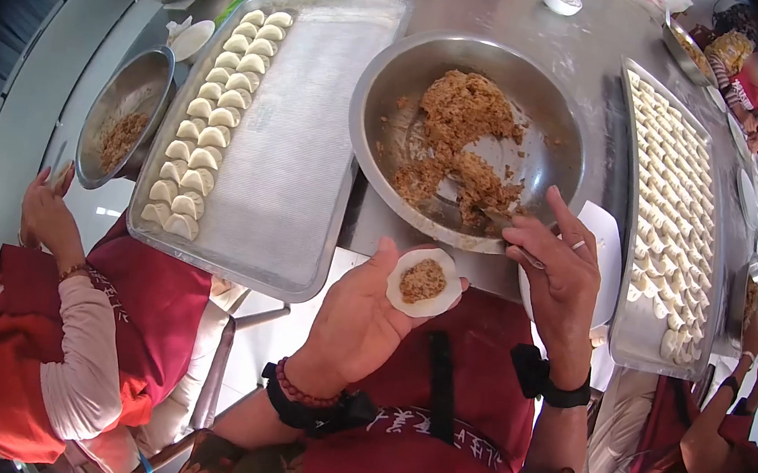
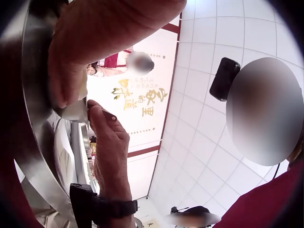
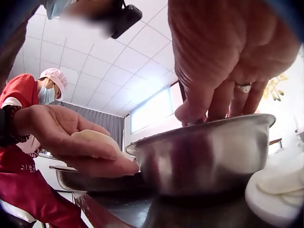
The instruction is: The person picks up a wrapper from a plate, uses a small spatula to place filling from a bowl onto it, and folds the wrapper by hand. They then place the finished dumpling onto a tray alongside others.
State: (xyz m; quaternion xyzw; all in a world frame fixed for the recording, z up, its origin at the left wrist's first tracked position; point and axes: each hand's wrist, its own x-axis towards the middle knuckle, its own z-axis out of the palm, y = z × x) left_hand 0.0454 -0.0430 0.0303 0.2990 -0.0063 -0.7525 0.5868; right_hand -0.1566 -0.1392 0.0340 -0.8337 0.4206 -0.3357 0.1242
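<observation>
My left hand (image 1: 350, 324) is palm up below the big bowl's near rim, with a round dough wrapper (image 1: 401, 299) lying across its fingers. A patch of brown minced filling (image 1: 423, 282) sits in the wrapper's middle. Over the right part of that rim, my right hand (image 1: 566, 285) pinches the handle of a slim metal utensil (image 1: 529, 256), whose far end reaches into the filling. The steel bowl (image 1: 381, 93) holds a large mound of the same filling (image 1: 467, 109). In the right wrist view, the wrapper (image 3: 97, 142) rests along nearly straight fingers beside the bowl.
Left of the bowl stands a metal tray (image 1: 322, 86) with two columns of folded dumplings (image 1: 215, 134). Another tray (image 1: 634, 332), closely filled with dumplings, lies to the right. White wrappers (image 3: 280, 187) are stacked beside the bowl. People sit on both sides; a smaller bowl (image 1: 98, 118) is at left.
</observation>
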